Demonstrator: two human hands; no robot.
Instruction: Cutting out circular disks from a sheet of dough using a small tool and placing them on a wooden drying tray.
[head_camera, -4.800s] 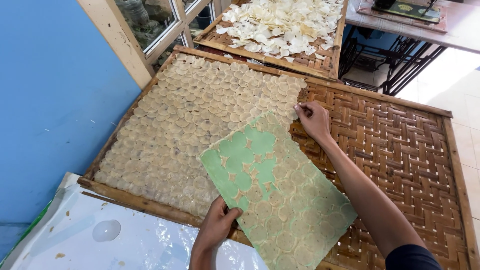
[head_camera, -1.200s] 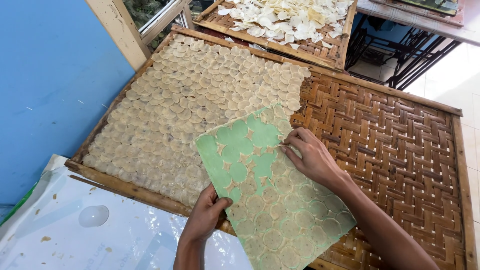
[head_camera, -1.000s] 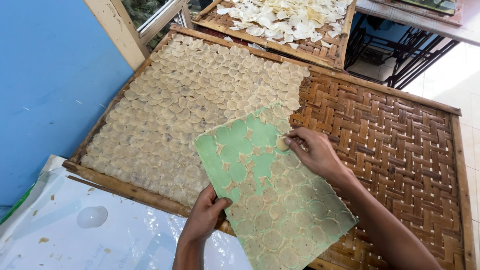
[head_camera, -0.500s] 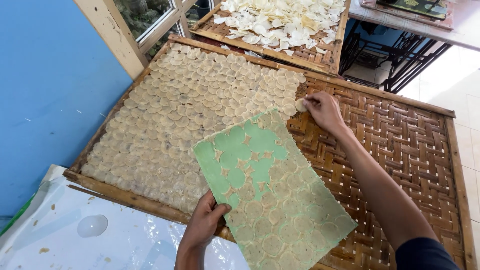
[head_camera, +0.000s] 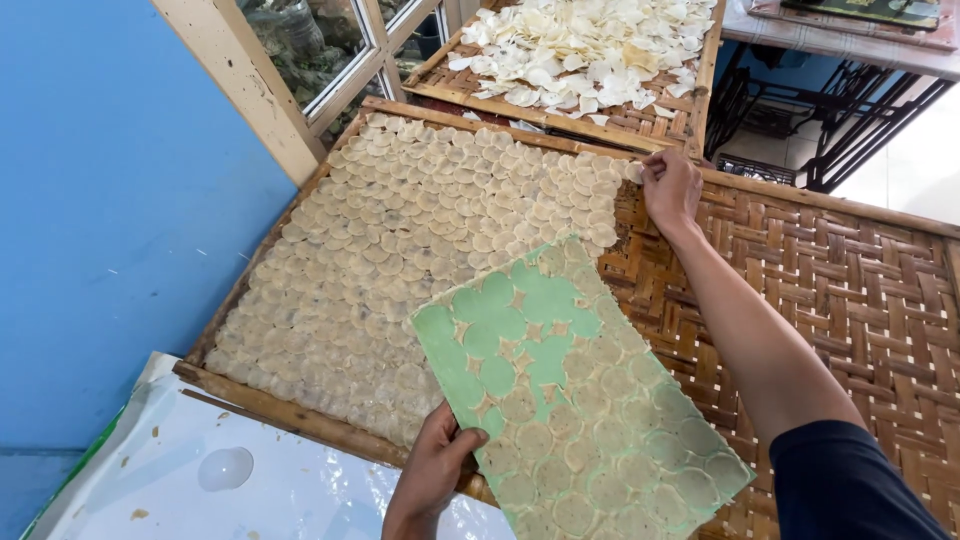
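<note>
On green sheet: pale round translucent wafers, upper-left patch bare.

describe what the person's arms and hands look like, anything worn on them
Both hands are bare: no gloves, rings or watch show. The right hand leads to a bare forearm with a dark navy short sleeve at the upper arm. The left hand shows only to the wrist, no sleeve in view.

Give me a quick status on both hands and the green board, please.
Left hand grips green board at its near corner. Right hand pinches a pale disc at far edge of woven tray. Board partly cleared; discs remain on lower half. Nothing blocking.
</note>
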